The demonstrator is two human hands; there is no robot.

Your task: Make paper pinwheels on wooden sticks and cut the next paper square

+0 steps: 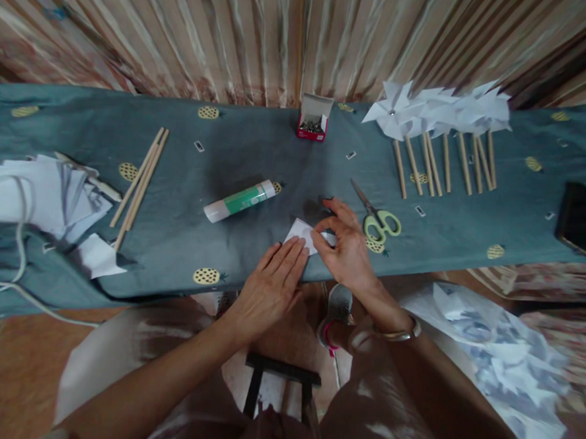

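A small white piece of paper (298, 229), seemingly folded, lies near the front edge of the cloth-covered table. My left hand (273, 278) rests on it, fingers stretched out flat and pressing its near side. With thumb and index finger, my right hand (345, 249) pinches the paper's right part; its other fingers are raised and partly bent. Just right of that hand lie scissors with light green handles (379, 226). A green and white glue stick (239, 201) lies to the left of the paper. Part of the paper is hidden under my fingers.
Behind stands a red box of metal pins (313, 125). Several paper pinwheels on sticks (436, 115) lie at back right, a phone (581, 219) at far right. Paper sheets (41, 194), wooden sticks (144, 174) and a white cable (20, 249) lie left. A filled plastic bag (503, 358) sits below right.
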